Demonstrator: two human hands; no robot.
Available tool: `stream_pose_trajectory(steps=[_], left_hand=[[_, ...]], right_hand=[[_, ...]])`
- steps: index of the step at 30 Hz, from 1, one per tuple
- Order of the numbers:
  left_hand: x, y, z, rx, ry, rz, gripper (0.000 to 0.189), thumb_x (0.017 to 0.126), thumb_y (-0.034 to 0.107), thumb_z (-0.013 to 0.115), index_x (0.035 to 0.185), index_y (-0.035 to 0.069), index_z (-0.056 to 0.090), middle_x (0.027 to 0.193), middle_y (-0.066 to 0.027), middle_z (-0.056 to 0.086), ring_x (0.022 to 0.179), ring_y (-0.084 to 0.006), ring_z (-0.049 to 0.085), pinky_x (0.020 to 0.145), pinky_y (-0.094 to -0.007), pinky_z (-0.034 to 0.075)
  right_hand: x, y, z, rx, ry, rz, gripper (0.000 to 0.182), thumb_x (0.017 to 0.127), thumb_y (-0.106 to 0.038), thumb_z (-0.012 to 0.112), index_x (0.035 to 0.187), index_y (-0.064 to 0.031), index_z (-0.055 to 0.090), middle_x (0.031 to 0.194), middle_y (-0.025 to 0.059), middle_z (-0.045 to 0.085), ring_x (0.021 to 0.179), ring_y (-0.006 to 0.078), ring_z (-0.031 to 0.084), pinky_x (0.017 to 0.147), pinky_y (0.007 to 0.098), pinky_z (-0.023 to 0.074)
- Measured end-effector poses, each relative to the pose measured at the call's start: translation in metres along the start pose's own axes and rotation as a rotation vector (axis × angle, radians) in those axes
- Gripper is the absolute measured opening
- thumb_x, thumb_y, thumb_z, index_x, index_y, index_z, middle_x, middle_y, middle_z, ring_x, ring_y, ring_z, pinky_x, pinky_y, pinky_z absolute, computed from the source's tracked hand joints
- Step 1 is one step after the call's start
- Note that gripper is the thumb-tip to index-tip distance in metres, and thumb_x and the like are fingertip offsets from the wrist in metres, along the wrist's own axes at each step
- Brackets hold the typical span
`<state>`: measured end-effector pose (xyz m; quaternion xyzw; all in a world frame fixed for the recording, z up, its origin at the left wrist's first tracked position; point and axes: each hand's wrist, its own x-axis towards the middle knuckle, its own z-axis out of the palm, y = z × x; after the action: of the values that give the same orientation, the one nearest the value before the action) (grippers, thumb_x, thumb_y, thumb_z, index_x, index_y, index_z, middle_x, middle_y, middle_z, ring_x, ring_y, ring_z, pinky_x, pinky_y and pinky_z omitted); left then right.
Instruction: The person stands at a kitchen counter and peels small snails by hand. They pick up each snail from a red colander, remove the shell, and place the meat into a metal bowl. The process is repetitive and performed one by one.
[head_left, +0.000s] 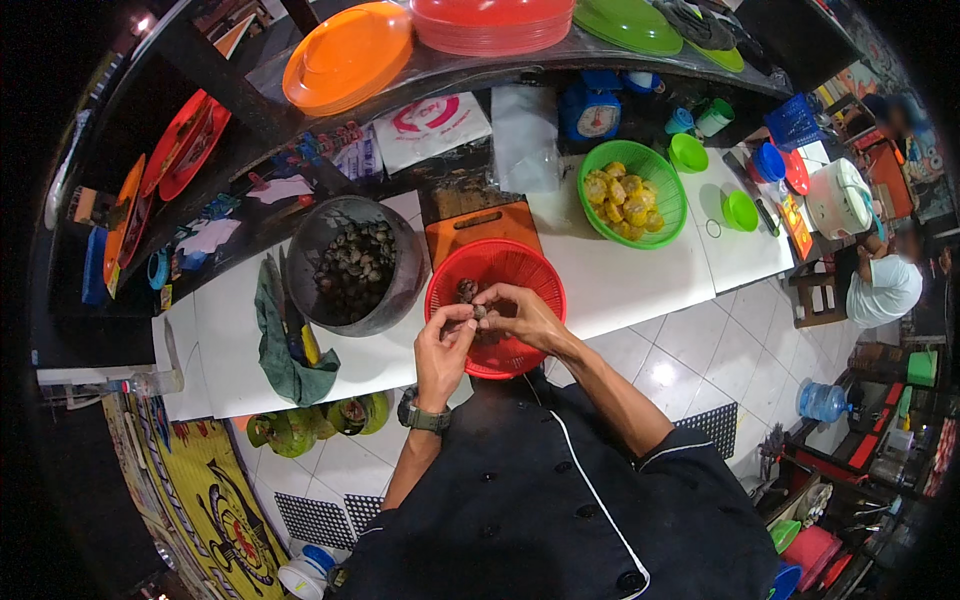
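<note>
Over a red plastic basket (525, 274), my left hand (444, 345) and my right hand (525, 319) meet at the fingertips. Between them they pinch one small clam or cockle (480, 310) in a ridged shell. A few more shells (467, 289) lie in the basket, partly hidden by my hands. To the left stands a dark metal pot (412, 247) holding many similar shellfish (360, 255). An orange cutting board (484, 229) lies behind the basket, which overlaps its near edge.
A green basket (679, 202) of corn pieces stands right of the cutting board. Left of the pot, a dark green cloth (281, 352) lies beside a yellow-and-black handle (309, 343). Stacked red plates (491, 30) sit on the shelf above. A person (885, 285) is at the far right.
</note>
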<state>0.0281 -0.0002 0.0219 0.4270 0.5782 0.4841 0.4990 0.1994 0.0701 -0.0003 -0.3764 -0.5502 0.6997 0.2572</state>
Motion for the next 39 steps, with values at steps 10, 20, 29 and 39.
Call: stream_pose_trajectory(steps=[10,20,29,39], left_hand=[[-0.003,0.007,0.008,-0.211,-0.113,-0.079,0.02,0.093,0.003,0.065,0.111,-0.004,0.061,0.102,-0.0073,0.066,0.092,-0.0127,0.065,0.085,-0.0252,0.053],[-0.002,0.016,0.002,-0.113,-0.162,-0.097,0.019,0.09,-0.001,0.065,0.109,-0.005,0.062,0.101,-0.0088,0.068,0.091,-0.0119,0.066,0.081,-0.0237,0.054],[0.002,0.014,0.007,-0.05,-0.157,-0.034,0.018,0.089,-0.003,0.064,0.107,-0.004,0.063,0.101,-0.0065,0.067,0.092,-0.0102,0.064,0.08,-0.0234,0.053],[0.008,0.015,0.004,0.034,-0.152,0.078,0.019,0.088,-0.001,0.066,0.107,-0.004,0.066,0.098,-0.0072,0.07,0.089,-0.0116,0.067,0.082,-0.0264,0.054]], right_hand=[[-0.022,0.001,0.005,0.084,0.117,-0.12,0.019,0.085,-0.002,0.071,0.101,0.0013,0.061,0.095,0.0063,0.066,0.088,0.0155,0.064,0.079,0.0309,0.0532],[-0.028,-0.018,0.001,-0.281,0.096,-0.294,0.02,0.083,-0.008,0.076,0.096,0.0009,0.063,0.092,0.0113,0.069,0.085,0.0177,0.066,0.073,0.0313,0.0516],[-0.028,-0.012,-0.002,-0.132,0.079,-0.211,0.021,0.083,-0.003,0.072,0.099,-0.0002,0.058,0.09,0.0045,0.065,0.081,0.0096,0.06,0.071,0.0269,0.0502],[-0.024,-0.014,-0.002,-0.038,0.094,-0.188,0.019,0.085,0.004,0.063,0.101,-0.0012,0.055,0.094,0.0038,0.06,0.091,0.0104,0.06,0.082,0.0277,0.0497]])
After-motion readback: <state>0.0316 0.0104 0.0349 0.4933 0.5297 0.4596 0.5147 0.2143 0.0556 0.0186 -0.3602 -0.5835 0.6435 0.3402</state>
